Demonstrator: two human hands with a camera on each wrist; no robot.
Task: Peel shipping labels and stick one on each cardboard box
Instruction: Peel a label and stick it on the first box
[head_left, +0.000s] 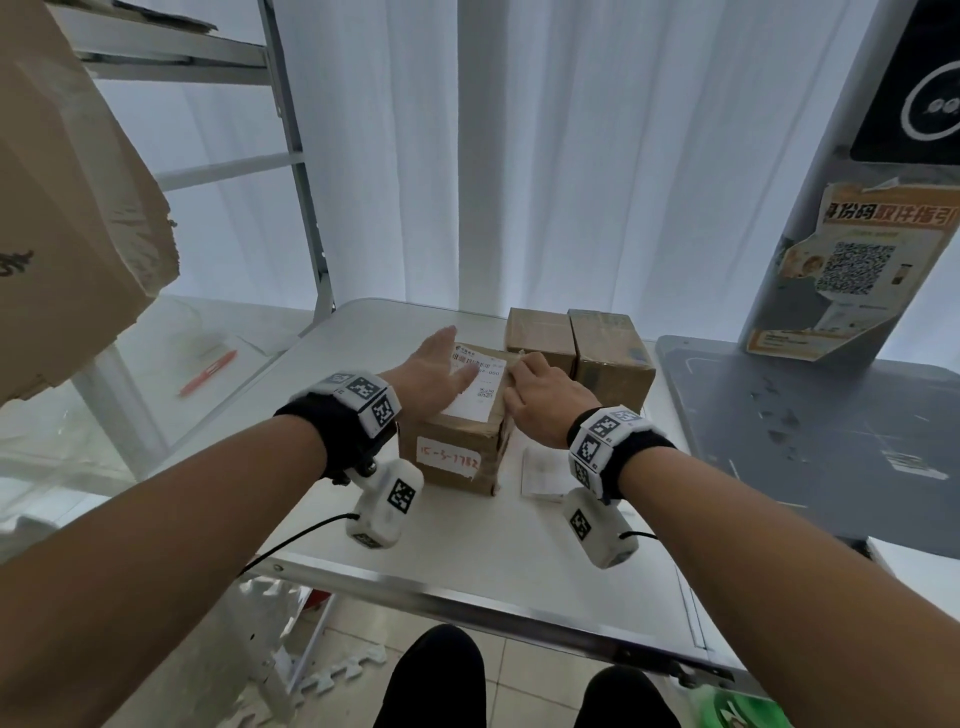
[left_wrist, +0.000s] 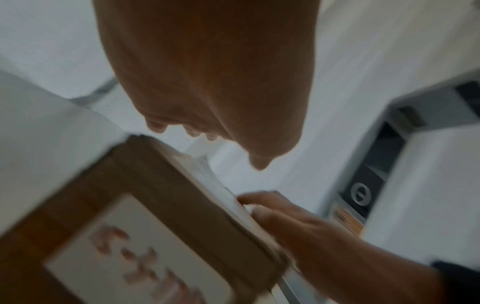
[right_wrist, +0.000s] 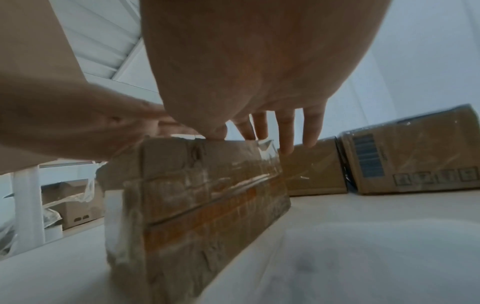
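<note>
A taped cardboard box (head_left: 457, 447) stands mid-table, with a white sticker bearing red handwriting (head_left: 449, 460) on its near side. A white shipping label (head_left: 480, 389) lies on its top. My left hand (head_left: 441, 369) lies flat on the label's left part, fingers straight. My right hand (head_left: 540, 389) rests at the top's right edge, its fingers touching the label's edge. The right wrist view shows the right hand (right_wrist: 246, 72) with extended fingers and the thumb on the box (right_wrist: 207, 195). The left wrist view is blurred: left hand (left_wrist: 207, 82), box (left_wrist: 161, 195).
Two more cardboard boxes (head_left: 540, 335) (head_left: 610, 358) sit side by side behind the first, at the table's back. A white slip of paper (head_left: 543, 473) lies right of the box. A grey machine (head_left: 805, 431) borders the table on the right. A red pen (head_left: 208, 371) lies on the left shelf.
</note>
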